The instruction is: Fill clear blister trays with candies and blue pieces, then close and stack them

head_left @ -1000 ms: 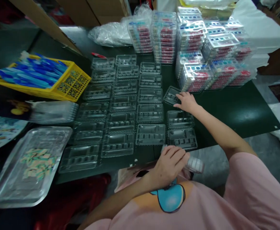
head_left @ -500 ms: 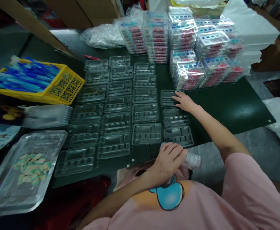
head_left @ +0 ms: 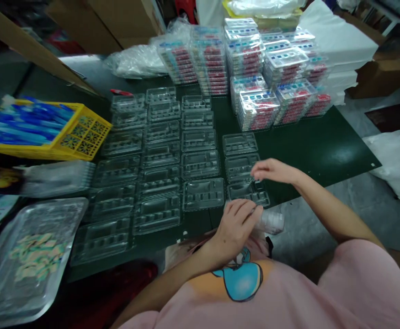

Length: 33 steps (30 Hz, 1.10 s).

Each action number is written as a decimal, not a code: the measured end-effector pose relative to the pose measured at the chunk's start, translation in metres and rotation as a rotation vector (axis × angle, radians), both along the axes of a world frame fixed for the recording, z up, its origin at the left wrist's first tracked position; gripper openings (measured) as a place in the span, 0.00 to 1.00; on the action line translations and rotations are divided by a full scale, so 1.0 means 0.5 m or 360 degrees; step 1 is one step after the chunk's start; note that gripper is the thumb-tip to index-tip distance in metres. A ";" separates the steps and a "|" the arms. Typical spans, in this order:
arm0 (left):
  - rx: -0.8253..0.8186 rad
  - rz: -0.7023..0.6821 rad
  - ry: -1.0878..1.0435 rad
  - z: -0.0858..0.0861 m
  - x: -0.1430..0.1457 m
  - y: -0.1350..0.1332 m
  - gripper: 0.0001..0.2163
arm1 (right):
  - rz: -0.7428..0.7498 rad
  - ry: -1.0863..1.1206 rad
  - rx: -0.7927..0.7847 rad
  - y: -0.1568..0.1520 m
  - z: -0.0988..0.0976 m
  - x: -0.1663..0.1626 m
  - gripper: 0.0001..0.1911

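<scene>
By the desk's [head_left: 326,148] near edge, L hand [head_left: 239,224] had its fingers wrapped round a stack of clear trays [head_left: 273,222]. R hand [head_left: 273,171] hung nr the right-hand col. of laid-out trays [head_left: 203,194], fingers bent; can't tell if tips met. Packed sets [head_left: 259,109] stood twd the far edge.

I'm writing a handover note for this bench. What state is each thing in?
Left hand: closed around a clear plastic stack.
Right hand: partly curled, nothing visibly held.
Clear trays: laid flat in columns, no contents visible.
Yellow basket: heaped with blue items.
Silvery tray: holding small pieces.
Filled packs: stacked.
Plastic wrap: crumpled.
</scene>
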<state>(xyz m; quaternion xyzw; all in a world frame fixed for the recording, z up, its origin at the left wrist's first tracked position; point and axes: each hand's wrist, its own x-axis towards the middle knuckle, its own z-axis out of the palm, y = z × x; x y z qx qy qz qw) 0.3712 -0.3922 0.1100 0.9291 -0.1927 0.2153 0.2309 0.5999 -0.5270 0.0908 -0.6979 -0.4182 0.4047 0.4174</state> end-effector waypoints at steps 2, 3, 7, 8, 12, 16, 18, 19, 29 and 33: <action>0.0011 -0.0003 -0.0039 -0.001 0.010 -0.003 0.15 | 0.0228 0.0457 -0.0066 -0.055 0.015 -0.058 0.18; 0.0026 -0.0030 -0.0046 -0.001 0.014 -0.006 0.15 | 0.0265 0.0611 -0.0073 -0.079 0.018 -0.083 0.19; 0.0092 -0.0211 -0.0009 -0.003 0.029 -0.028 0.14 | 0.0006 0.0956 -0.0022 -0.145 0.011 -0.144 0.20; 0.0104 -0.0253 0.0009 -0.003 0.032 -0.035 0.14 | -0.0072 0.1017 -0.0020 -0.157 0.007 -0.152 0.20; 0.0122 -0.0375 0.0041 -0.004 0.045 -0.066 0.14 | -0.0230 0.1157 -0.0050 -0.210 -0.002 -0.179 0.19; 0.0073 -0.0482 0.0024 -0.008 0.055 -0.090 0.13 | -0.0231 0.0994 -0.0095 -0.255 0.002 -0.185 0.19; 0.0041 -0.0507 0.0023 -0.009 0.057 -0.094 0.13 | -0.0369 0.0537 -0.0064 -0.254 0.009 -0.154 0.19; 0.0029 -0.0509 0.0022 -0.009 0.057 -0.094 0.13 | -0.0482 0.0208 -0.0039 -0.243 0.013 -0.127 0.18; 0.0046 -0.0390 0.0040 -0.006 0.061 -0.047 0.15 | -0.0753 -0.1682 -0.0325 0.092 0.026 0.282 0.42; 0.0008 -0.0339 0.0012 -0.010 0.066 -0.032 0.16 | -0.0773 -0.1685 -0.0464 0.154 0.010 0.337 0.38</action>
